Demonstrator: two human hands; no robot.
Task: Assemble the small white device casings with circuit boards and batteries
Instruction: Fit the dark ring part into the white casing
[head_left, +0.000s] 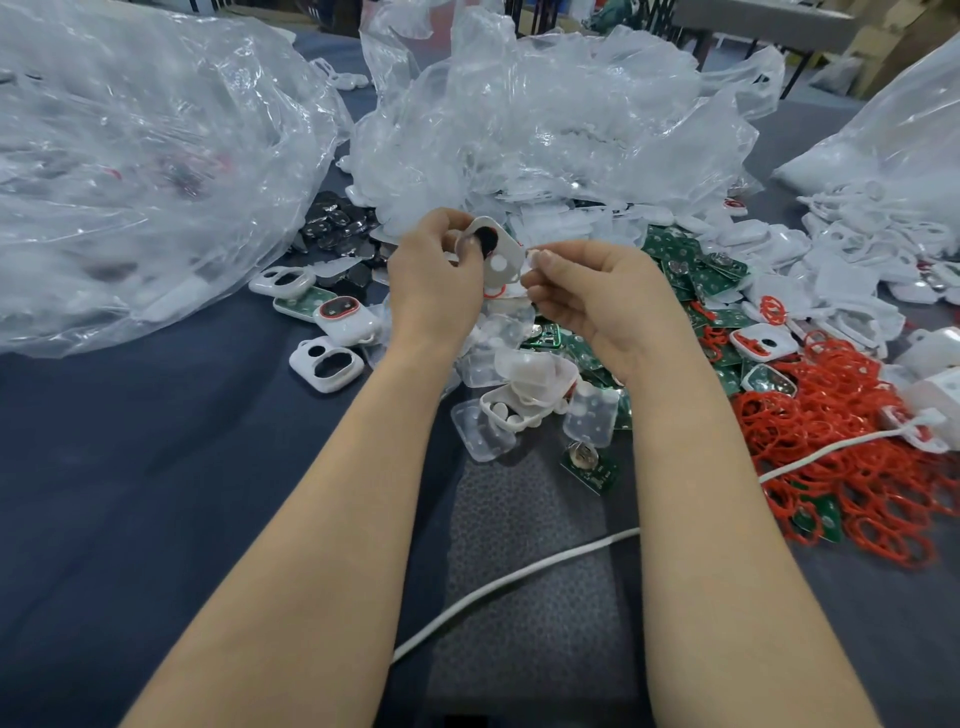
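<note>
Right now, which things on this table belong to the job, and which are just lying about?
In the job: white casing pinched by left hand and right hand; green circuit boards; red rings; black parts.
Lying about: plastic bags; white cable.

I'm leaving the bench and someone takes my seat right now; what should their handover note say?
Left hand grips the white casing above the table, fingers at its black insert.
Right hand pinches the casing's right edge.
Partly built casings lie left of the hands; green circuit boards and red rings are heaped to the right.
Done: a few casings started.
Left: no board or battery shows in the held casing; the heaps remain.
</note>
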